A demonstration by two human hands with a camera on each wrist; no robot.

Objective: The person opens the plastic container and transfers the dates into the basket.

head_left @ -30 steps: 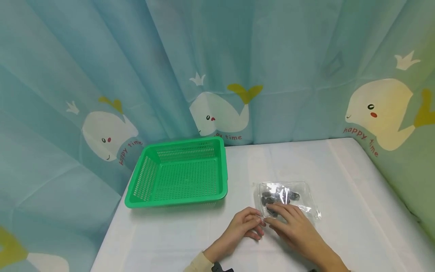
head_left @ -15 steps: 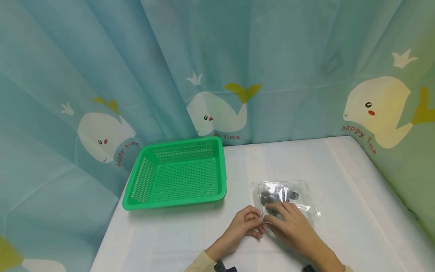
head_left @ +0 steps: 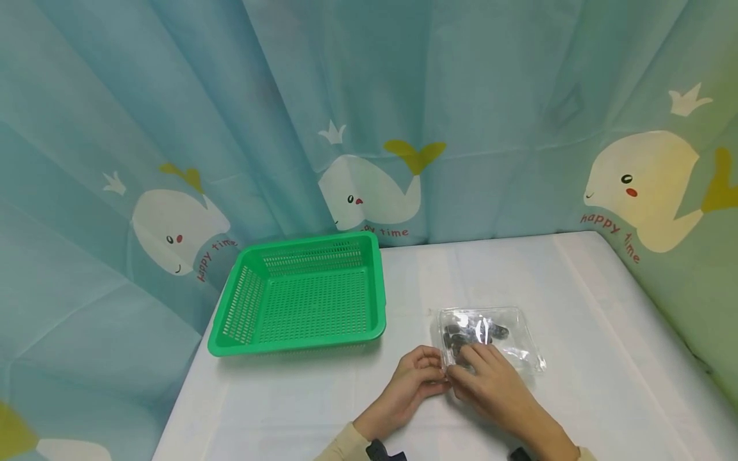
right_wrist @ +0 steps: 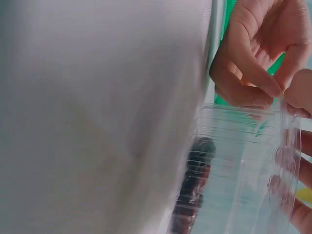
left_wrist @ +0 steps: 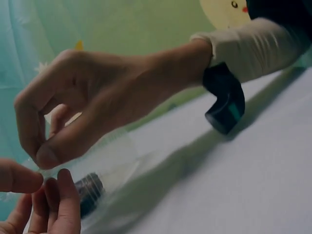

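Note:
A clear plastic box (head_left: 521,339) with several dark, rounded things (head_left: 458,336) inside lies on the table. They look dark with reddish patches in the right wrist view, but their kind is unclear. My left hand (head_left: 412,387) pinches the box's near left corner between thumb and fingers. Just right of it, my right hand (head_left: 490,387) bends over the front edge, thumb and forefinger pinching the same corner. Its other fingers touch the box's top, and the hand hides part of it. Both hands' fingertips (left_wrist: 48,157) nearly meet at that corner in the left wrist view.
A green plastic basket (head_left: 377,288) with slotted walls stands at the back left of the white table (head_left: 277,410). Behind and on both sides hangs a blue-green curtain (head_left: 490,128) printed with whales.
Both hands stay at the box's near left corner. The right hand's fingers have drawn in and bent more, and the left fingers have shifted slightly. The box has hardly moved.

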